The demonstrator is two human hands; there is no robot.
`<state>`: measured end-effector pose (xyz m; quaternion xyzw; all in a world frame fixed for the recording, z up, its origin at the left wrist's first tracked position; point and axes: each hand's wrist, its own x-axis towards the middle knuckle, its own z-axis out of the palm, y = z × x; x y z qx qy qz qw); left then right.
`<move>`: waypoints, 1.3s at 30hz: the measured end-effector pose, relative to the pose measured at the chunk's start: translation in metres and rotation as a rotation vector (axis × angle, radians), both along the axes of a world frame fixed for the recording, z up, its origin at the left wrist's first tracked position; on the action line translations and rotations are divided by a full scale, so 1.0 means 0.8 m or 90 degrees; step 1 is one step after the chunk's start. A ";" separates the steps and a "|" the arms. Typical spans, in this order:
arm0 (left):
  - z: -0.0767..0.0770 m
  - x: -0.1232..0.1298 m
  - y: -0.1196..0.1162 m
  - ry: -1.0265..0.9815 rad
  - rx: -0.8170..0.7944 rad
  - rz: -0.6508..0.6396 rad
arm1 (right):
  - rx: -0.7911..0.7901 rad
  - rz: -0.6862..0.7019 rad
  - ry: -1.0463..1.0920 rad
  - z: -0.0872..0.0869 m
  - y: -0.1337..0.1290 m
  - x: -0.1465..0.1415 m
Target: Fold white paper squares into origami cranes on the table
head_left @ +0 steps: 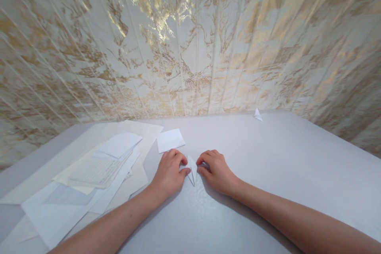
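A small folded piece of white paper (192, 168) stands between my hands, its pointed end toward me and a crease down its middle. My left hand (172, 170) pinches its left edge between thumb and fingers. On the other side, my right hand (217, 170) has thumb and fingertips closed at the paper's right edge. Just beyond my left hand lies a flat white paper square (171, 140).
Several loose sheets (98, 166), one with writing, are piled on the left of the pale table (282, 158). A small folded paper figure (258, 115) stands at the far right edge. Behind rises a gold-patterned curtain (190, 47).
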<state>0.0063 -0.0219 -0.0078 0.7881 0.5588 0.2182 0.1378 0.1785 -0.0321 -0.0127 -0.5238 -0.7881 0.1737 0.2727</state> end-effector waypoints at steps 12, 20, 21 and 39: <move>0.003 0.002 0.001 -0.012 -0.005 -0.021 | -0.040 0.023 0.069 0.001 0.003 0.002; 0.004 0.004 0.000 -0.015 -0.010 -0.020 | -0.077 0.013 0.106 0.008 0.002 0.000; 0.004 0.003 0.000 -0.015 -0.011 -0.020 | -0.087 0.012 0.121 0.008 0.002 -0.001; 0.004 0.000 0.003 -0.026 -0.019 -0.057 | -0.079 0.035 0.147 0.001 0.005 -0.010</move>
